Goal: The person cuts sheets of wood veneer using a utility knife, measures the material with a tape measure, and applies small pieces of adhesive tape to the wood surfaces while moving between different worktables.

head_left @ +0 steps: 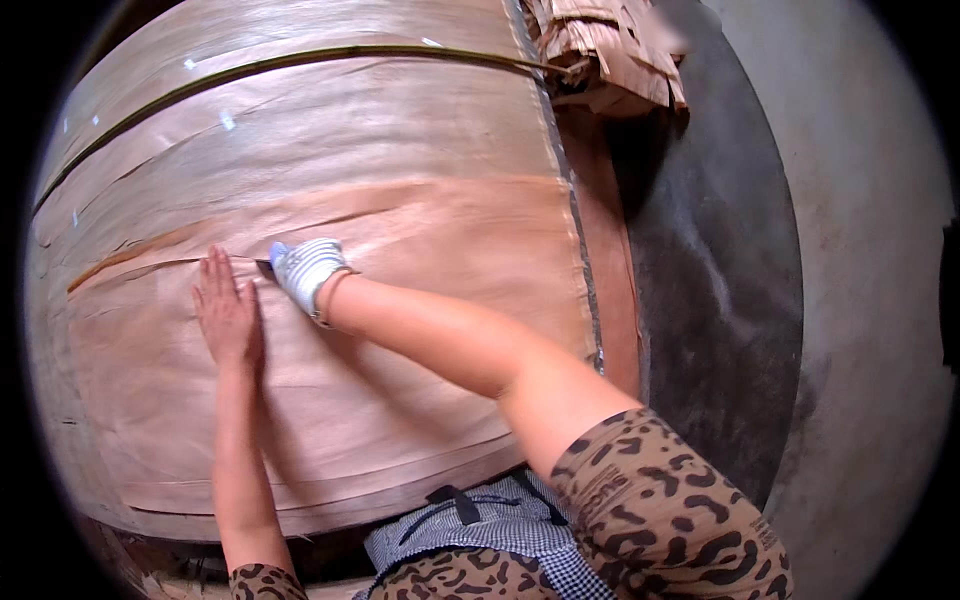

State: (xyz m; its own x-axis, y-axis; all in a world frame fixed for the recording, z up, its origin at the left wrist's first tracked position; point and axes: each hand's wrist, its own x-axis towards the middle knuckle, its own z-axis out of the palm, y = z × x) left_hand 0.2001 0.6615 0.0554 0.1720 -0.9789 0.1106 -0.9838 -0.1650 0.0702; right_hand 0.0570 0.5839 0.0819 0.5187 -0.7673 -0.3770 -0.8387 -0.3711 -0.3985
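A wide, pinkish-brown sheet of wood veneer (450, 255) lies on top of a broad stack, with a long split or overlapping edge running across its left half. My left hand (228, 315) is bare and rests flat on the sheet, fingertips at that edge. Just right of it, my right hand (308, 272) wears a striped white-and-blue glove and is closed around a knife. Only the knife's short dark blade (264, 268) shows, low against the veneer and pointing toward my left fingers; its handle is hidden in the glove.
A long thin dark strip (300, 58) crosses the far part of the stack. Ragged veneer pieces (615, 60) are bundled at the far right. Beside the stack lies a dark mat (715, 260) on grey floor (860, 200). A checked apron (480, 525) touches the near edge.
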